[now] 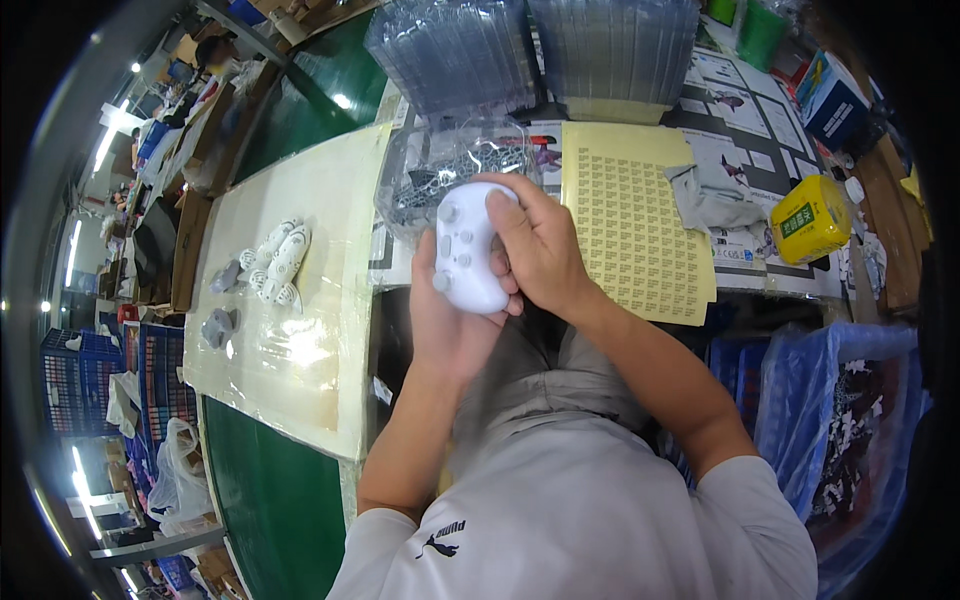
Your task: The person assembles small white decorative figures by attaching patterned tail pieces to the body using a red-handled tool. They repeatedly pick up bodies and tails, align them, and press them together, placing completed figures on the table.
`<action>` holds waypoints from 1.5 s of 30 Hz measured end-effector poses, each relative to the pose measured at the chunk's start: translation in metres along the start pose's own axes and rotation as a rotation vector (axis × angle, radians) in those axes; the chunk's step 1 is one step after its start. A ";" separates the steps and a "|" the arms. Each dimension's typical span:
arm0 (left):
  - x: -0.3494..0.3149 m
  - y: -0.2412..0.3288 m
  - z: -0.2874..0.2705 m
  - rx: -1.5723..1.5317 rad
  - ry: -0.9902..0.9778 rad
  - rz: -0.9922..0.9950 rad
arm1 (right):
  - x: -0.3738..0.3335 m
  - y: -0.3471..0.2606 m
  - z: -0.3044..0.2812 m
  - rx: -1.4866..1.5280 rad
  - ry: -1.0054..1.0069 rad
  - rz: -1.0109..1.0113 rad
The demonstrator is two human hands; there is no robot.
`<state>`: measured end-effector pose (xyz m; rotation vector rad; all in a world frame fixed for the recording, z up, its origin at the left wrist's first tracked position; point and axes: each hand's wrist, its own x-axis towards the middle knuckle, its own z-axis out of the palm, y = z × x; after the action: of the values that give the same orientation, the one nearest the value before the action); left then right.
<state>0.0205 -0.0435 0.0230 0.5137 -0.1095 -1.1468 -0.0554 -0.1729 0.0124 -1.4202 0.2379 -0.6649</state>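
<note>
One white controller [483, 288] is resting near a clear plastic tray [402, 192] in the left hand [450, 332], which is cupping it from below, partly curled; the right hand [545, 250] is curling round its right side, thumb on top.

The white controller [474, 275] has a smooth, softly matt plastic shell, while the clear plastic tray [405, 190] just beyond it and the stacked clear plastic packs [455, 60] at the far side look thin and glossy. On the left, a cream board [325, 390] shines under its slick film covering, next to a smooth, glossy green surface [270, 490]. To the right lie a matt yellow paper label sheet [640, 310], a rumpled grey cloth [715, 200], a shiny yellow plastic bottle [825, 235] and, nearer, crinkled translucent blue plastic sheeting [795, 385].
</note>
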 end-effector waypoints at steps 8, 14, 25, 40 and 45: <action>0.003 0.005 -0.010 0.025 -0.119 -0.037 | 0.007 0.018 -0.008 0.201 0.117 0.106; 0.001 0.010 -0.015 0.124 -0.050 -0.028 | -0.007 0.013 -0.026 0.124 0.148 0.063; 0.012 -0.017 -0.018 0.028 0.000 0.200 | -0.049 0.012 0.020 -0.202 0.176 -0.148; 0.015 -0.020 -0.013 0.086 -0.057 0.192 | -0.055 0.018 0.004 0.187 0.110 0.322; 0.002 -0.014 -0.002 0.681 0.114 0.383 | -0.038 0.005 -0.031 0.063 0.274 0.123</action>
<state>0.0100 -0.0489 0.0143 1.1061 -0.4881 -0.6816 -0.1011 -0.1775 -0.0065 -1.2418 0.5107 -0.7580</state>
